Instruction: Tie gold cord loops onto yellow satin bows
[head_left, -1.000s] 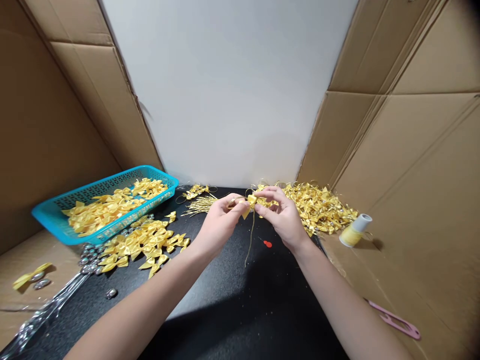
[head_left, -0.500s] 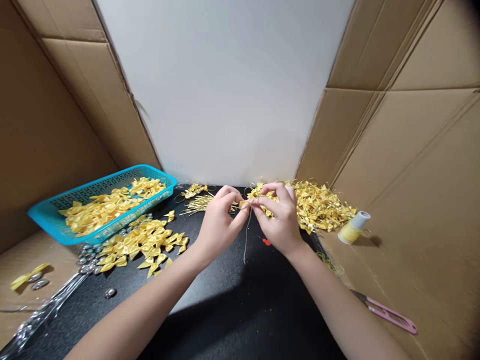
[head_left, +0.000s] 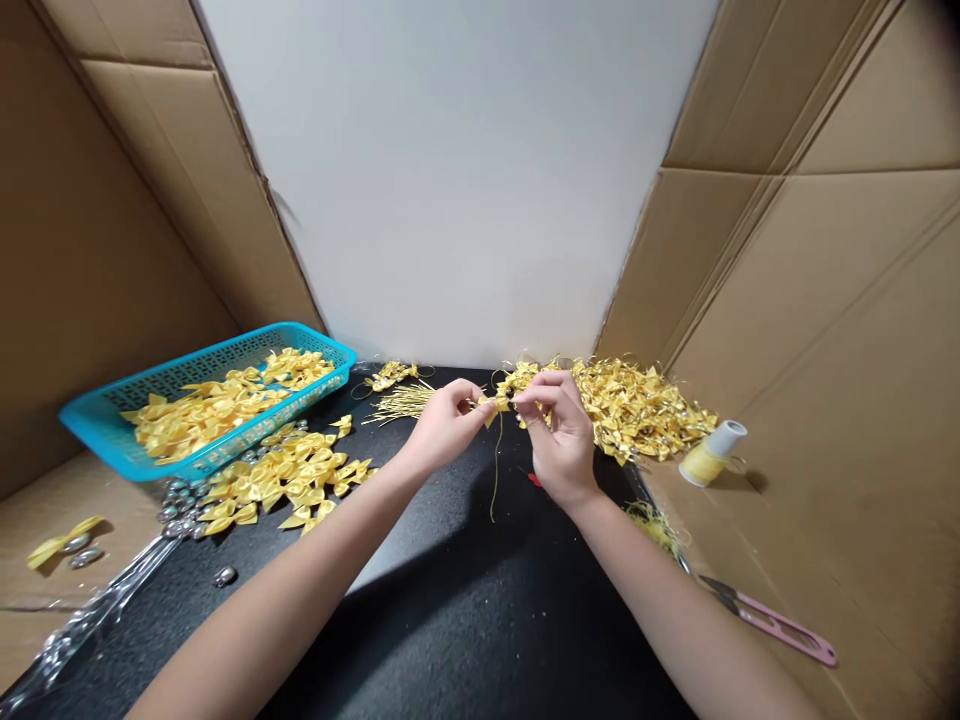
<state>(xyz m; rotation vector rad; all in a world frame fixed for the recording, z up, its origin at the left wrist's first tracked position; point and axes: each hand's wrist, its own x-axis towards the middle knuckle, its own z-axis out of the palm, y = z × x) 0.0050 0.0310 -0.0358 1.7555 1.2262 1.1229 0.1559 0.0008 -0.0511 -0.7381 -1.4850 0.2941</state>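
Observation:
Pinched between the thumb and fingers of my left hand (head_left: 452, 422) is a small yellow ribbon bow (head_left: 498, 403), held above the black table. My right hand (head_left: 559, 435) is closed in a pinch just at the bow's right side; the fingertips hide what is in it. A thin yellowish thread (head_left: 496, 470) dangles from the bow toward the tabletop. Behind my right hand lies a large heap of yellow bows with gold ties (head_left: 637, 410). A bundle of gold twist ties (head_left: 401, 402) is beyond my left hand.
At left stands a blue basket (head_left: 97, 437) of yellow bows, with loose bows (head_left: 296, 475) and silvery beads (head_left: 180, 505) before it. A thread spool (head_left: 709, 455) and pink-handled thread snips (head_left: 784, 628) lie right. Cardboard walls (head_left: 847, 270) flank the black table (head_left: 450, 620).
My right fingers have drawn together and curled in beside the bow. More of the bow shows between my hands. The view has shifted slightly.

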